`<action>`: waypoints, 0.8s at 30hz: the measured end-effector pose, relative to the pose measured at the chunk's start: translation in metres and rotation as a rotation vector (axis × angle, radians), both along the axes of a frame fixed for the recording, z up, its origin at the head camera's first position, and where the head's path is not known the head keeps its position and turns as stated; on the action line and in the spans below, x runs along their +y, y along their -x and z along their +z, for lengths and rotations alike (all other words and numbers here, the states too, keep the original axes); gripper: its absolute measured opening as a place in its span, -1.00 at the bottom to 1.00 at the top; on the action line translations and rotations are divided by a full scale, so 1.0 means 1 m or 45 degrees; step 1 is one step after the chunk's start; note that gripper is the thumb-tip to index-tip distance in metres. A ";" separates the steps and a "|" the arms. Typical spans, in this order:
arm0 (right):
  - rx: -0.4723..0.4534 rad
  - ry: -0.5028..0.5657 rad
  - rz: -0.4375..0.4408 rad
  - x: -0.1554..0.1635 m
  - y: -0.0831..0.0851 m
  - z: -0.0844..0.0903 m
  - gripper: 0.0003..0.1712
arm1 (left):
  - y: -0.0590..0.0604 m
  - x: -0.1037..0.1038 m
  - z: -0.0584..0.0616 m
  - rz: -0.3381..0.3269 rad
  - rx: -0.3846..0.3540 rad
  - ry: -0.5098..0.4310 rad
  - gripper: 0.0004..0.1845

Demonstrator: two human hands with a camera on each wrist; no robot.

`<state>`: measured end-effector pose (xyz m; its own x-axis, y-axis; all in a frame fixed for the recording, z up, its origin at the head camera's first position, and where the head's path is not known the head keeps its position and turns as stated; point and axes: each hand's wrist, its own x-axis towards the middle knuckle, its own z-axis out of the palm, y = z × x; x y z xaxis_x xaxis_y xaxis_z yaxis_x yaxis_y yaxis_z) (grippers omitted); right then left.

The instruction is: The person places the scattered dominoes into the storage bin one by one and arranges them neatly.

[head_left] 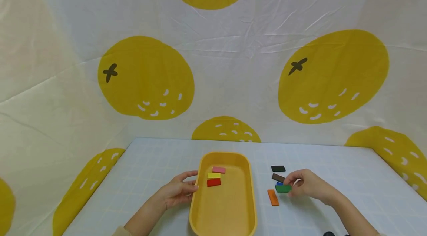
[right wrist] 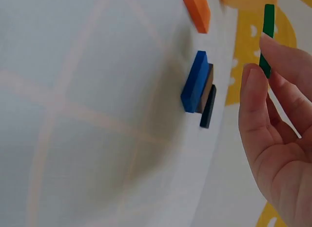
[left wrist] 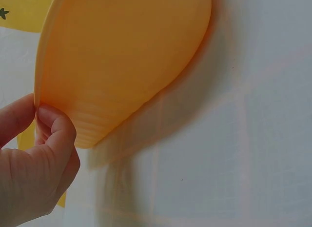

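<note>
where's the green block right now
In the head view the green block is right of the yellow tray, pinched in the right hand, between the orange block and the brown block.

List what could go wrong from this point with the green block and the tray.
1. The right hand pinches the green block only by its edge, so it might slip.
2. The blue block lies close beside it and could get knocked.
3. The left hand holds the yellow tray only at its rim; a nudge might shift the red block inside.
</note>
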<state>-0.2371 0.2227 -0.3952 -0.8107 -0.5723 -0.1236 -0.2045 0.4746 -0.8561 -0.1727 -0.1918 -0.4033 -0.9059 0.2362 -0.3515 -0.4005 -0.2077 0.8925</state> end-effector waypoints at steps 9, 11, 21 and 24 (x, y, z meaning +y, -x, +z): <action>-0.015 -0.014 0.016 -0.027 0.009 0.020 -0.73 | 0.001 -0.001 0.002 -0.014 0.018 -0.016 -0.34; -0.002 -0.014 0.033 -0.032 0.011 0.024 -0.74 | 0.002 -0.001 0.002 -0.015 0.019 -0.014 -0.34; 0.047 -0.026 0.094 -0.066 0.016 0.042 -0.77 | 0.002 -0.001 -0.001 -0.006 0.014 0.003 -0.34; 0.079 -0.024 0.100 -0.079 0.019 0.047 -0.78 | 0.001 -0.001 -0.001 -0.001 0.004 -0.009 -0.34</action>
